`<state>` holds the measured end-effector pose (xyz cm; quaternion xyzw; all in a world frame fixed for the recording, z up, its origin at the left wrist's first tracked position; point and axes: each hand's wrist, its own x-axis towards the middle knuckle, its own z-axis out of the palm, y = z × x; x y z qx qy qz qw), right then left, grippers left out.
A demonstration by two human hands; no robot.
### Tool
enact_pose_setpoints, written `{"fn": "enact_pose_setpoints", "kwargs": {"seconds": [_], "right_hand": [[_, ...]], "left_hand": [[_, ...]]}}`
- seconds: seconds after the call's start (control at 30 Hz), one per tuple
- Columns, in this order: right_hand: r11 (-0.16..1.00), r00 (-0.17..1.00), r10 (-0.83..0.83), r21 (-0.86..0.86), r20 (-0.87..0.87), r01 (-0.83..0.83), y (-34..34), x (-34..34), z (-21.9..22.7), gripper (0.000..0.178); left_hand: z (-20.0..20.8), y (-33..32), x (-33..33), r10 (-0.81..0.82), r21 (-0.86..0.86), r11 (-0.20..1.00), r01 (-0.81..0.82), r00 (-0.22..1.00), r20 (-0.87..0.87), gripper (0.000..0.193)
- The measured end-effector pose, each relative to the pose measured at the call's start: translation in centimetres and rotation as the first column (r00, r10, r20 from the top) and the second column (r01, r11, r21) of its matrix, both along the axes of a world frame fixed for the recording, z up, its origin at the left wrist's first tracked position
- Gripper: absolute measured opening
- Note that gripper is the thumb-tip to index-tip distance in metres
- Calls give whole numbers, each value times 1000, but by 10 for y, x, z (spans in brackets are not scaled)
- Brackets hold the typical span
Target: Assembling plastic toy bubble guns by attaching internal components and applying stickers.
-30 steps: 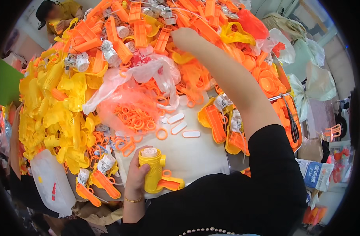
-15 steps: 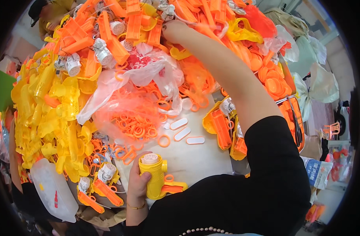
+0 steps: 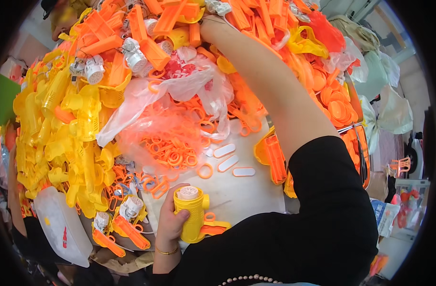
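Upright in my left hand [image 3: 169, 220] is a yellow plastic toy housing [image 3: 193, 221] with a ribbed barrel. A round white perforated part [image 3: 187, 192] sits in its top end, and an orange-and-yellow handle [image 3: 215, 229] points right from its base. My thumb presses its side. At the far end of the table my right hand [image 3: 212, 27] reaches into a heap of orange plastic pieces [image 3: 170, 16], close to a white wired part [image 3: 219, 7]. Its fingers are hidden. On the pale tabletop [image 3: 246, 198] lie a few white oval pieces [image 3: 228, 163] with orange rims and a loose orange ring [image 3: 205, 170].
A large pile of yellow housings [image 3: 75, 128] covers the left. A clear bag of orange rings [image 3: 165, 148] lies mid-table. Part-built toys [image 3: 131, 229] and a translucent tray [image 3: 60, 229] are at lower left. Orange discs [image 3: 339, 105] fill the right; another person's arm [image 3: 15, 190] shows far left.
The view has shifted slightly, so most things sit a little further right. My right hand stays at the far heap, and my left hand keeps its hold on the yellow housing.
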<state>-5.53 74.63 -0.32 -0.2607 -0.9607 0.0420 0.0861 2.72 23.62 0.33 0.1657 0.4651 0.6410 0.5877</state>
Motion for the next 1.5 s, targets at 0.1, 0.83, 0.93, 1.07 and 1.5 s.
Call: {"fn": "enact_pose_setpoints", "kwargs": {"seconds": [0.1,0.83,0.93,1.07,1.5], "right_hand": [[1000,1000,10,22,12,-10,0,4,-1,38],[967,999,-45,253,26,37,-19,2,10,41],[963,998,-53,268,43,40,-19,2,11,41],[958,997,-52,285,64,31,-23,5,11,41],[991,981,-109,58,-159,120,-36,-10,18,38]], "left_hand": [[-1,-3,-1,22,12,1000,-21,999,-45,71],[-4,-3,1,36,-34,999,-39,996,-78,76],[-7,-4,0,36,-17,999,-37,997,-65,75],[-11,-5,-1,20,-13,1000,-21,998,-57,75],[-2,-11,-3,46,-19,999,-48,995,-85,70]]}}
